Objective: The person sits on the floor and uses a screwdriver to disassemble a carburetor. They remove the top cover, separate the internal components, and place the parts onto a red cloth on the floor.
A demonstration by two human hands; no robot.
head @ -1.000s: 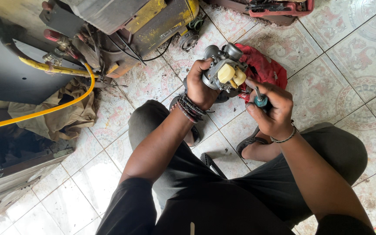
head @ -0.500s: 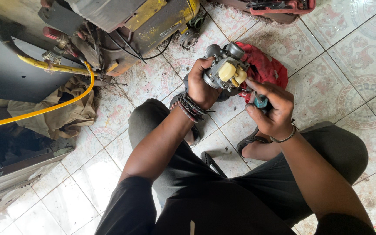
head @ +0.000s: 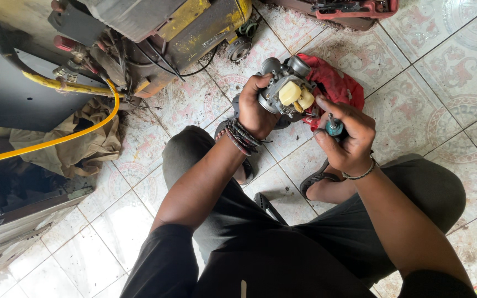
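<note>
Grey metal carburettor (head: 285, 91) clamped in left hand (head: 258, 110) grip | right hand (head: 346, 138) closed on screwdriver (head: 332, 126), tip at cream floats (head: 296, 95) | bowl already off; floats not yet removed

- Left hand (head: 256, 107): bare, no glove; the forearm is bare down to the elbow.
- Left wrist: a thick stack of dark beaded and corded bracelets (head: 240, 137), several strands wound side by side, with a few reddish-brown beads among the black ones.
- Right hand (head: 346, 140): bare, no glove; the forearm is uncovered as well.
- Right wrist: one thin metal bangle (head: 360, 175), silvery, sitting loose.
- Sleeves (head: 164, 259): short, black, ending near the elbows, plain cloth without print.
- Trousers (head: 415, 193): dark grey to black, smooth fabric, creased at the knees.
- Feet: dark open sandals (head: 314, 179) with straps.
</note>
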